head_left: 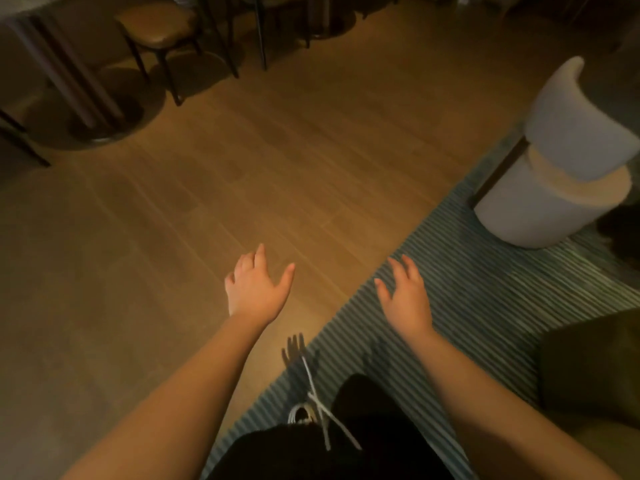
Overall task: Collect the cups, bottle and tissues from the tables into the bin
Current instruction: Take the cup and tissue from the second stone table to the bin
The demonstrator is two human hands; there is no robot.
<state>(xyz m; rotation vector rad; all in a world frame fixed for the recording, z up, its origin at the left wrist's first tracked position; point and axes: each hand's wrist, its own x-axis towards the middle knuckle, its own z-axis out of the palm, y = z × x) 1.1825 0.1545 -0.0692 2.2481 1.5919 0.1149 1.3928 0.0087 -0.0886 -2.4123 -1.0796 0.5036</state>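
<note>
Both my hands are stretched out in front of me over the floor and hold nothing. My left hand (256, 285) hangs over the wooden floor with its fingers relaxed and the thumb spread. My right hand (407, 296) hovers over the edge of the striped rug, fingers loosely extended. No cup, bottle, tissue or bin shows in this view.
A wooden floor (277, 150) fills the middle. A blue striped rug (485, 306) lies at the right with a pale round armchair (568, 168) on it. A brown stool (156, 26), dark chair legs and a table base (104, 123) stand at the far left. A dark seat (595, 362) is at lower right.
</note>
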